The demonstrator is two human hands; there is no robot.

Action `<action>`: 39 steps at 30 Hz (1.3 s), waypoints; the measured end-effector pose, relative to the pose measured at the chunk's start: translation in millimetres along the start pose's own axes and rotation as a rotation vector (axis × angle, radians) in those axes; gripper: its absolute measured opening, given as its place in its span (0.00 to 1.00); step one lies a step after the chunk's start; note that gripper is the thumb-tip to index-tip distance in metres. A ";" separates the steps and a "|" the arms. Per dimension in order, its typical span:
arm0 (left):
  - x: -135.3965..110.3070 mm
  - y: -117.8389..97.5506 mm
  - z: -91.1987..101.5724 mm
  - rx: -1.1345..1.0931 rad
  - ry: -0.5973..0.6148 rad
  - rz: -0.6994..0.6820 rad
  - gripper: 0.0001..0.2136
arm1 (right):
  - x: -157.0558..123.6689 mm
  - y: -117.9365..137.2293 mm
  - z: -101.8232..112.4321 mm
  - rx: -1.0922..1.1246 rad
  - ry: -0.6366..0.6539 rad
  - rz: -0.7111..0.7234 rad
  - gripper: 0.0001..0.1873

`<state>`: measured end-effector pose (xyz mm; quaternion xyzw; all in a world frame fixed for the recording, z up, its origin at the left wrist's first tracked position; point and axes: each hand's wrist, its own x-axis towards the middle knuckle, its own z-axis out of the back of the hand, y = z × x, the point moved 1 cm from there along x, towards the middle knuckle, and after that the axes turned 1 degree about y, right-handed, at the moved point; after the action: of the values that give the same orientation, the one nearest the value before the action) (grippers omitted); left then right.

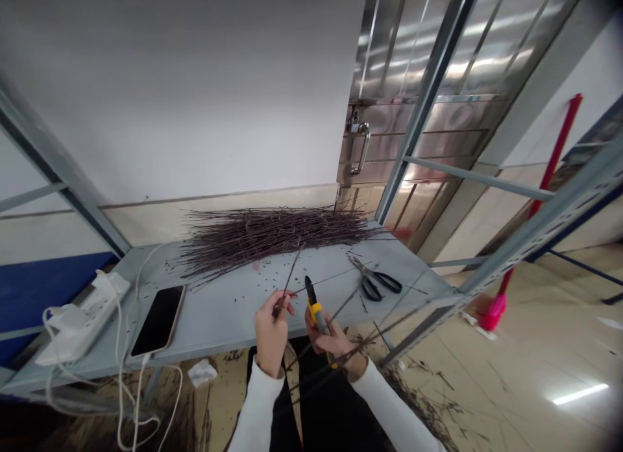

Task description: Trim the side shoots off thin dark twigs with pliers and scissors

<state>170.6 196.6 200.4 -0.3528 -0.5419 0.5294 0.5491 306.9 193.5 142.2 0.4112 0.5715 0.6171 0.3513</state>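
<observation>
Perhaps a fingertip could get nipped, since the left hand (272, 322) pinches a thin stick (294, 270) in closed fingers above the front edge of the shelf (204, 309) — with the right hand (335, 343), wrapped round pliers (318, 314), close beside.

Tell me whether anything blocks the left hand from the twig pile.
Nothing visible blocks it. Small dark scraps dot the shelf between the left hand and the twig pile, and the held twig points toward the pile. The scissors lie off to the right.
</observation>
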 end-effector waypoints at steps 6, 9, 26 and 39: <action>7.1 4.6 3.3 -0.023 0.131 -0.014 0.15 | -8.3 -4.0 5.8 0.710 0.375 -0.165 0.19; 6.9 3.4 -0.2 -0.019 0.183 -0.026 0.15 | -10.1 -5.9 13.0 0.754 0.465 -0.205 0.17; -6.9 6.4 -0.9 0.090 0.051 -0.033 0.10 | -5.6 6.3 38.3 0.157 -0.026 -0.048 0.28; -0.2 -8.0 -3.2 -0.062 0.183 0.040 0.15 | 13.7 19.0 40.7 -0.683 -0.330 0.298 0.24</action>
<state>175.3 195.5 207.5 -0.4273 -0.4985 0.4886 0.5746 338.8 221.0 162.9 0.4427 0.2039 0.7414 0.4613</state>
